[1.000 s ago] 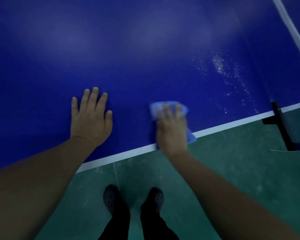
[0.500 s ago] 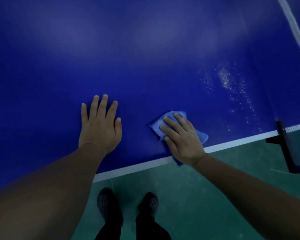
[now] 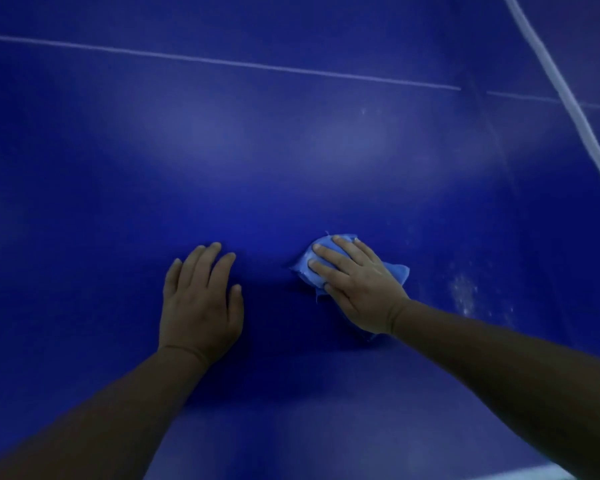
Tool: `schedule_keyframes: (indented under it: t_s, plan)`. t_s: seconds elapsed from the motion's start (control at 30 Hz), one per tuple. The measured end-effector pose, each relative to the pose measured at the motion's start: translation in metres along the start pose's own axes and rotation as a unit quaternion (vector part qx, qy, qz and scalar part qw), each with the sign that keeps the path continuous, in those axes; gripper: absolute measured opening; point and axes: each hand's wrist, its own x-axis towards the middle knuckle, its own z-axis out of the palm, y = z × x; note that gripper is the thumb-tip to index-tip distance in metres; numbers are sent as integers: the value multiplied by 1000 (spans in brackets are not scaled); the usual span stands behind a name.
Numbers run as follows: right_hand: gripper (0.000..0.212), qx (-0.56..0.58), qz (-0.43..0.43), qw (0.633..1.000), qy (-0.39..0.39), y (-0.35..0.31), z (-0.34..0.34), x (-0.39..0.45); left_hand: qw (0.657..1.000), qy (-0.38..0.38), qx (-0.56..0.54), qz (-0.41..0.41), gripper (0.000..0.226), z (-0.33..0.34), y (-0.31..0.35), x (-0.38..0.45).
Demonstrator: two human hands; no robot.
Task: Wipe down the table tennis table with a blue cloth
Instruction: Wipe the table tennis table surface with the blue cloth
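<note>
The right hand [image 3: 357, 289] lies flat on the cloth [image 3: 312, 268], fingers spread and pressing it to the table [image 3: 291, 150]; the palm covers it rather than clenching it. The cloth is pale blue, soft and crumpled, bunched into an uneven lump with a frayed edge and a loose thread at its near left corner. It shows beyond the fingertips at the far left and again as a pointed flap on the right of the hand, so its long axis runs roughly left to right, tilted slightly toward the far left. It sits in the middle of the view, well in from the near edge.

The left hand [image 3: 201, 303] rests open and empty, palm down on the table just beside the cloth, not touching it.

The table is deep blue, smooth and faintly glossy with soft glare patches. A thin white line [image 3: 222, 62] crosses it farther off. Right of the cloth lies a patch of whitish specks [image 3: 465, 294].
</note>
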Motion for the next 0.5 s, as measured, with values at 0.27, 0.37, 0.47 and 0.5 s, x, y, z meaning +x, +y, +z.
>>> schedule_keyframes:
  t_s: [0.27,0.37,0.47,0.5]
  plan:
    - [49,-35,-52,998,29,120,-30,146,995,-25,19,-90,62,40,35,160]
    - [58,-42,8,999,25,159,-48,198,995,-35,32,-91,63,50,36,165]
    - [53,-29,124,990,55,187,-61,237,993,-52,49,-96,65,51,35,165]
    - [52,-22,153,986,68,185,-60,241,992,-55,52,-97,64,52,34,166]
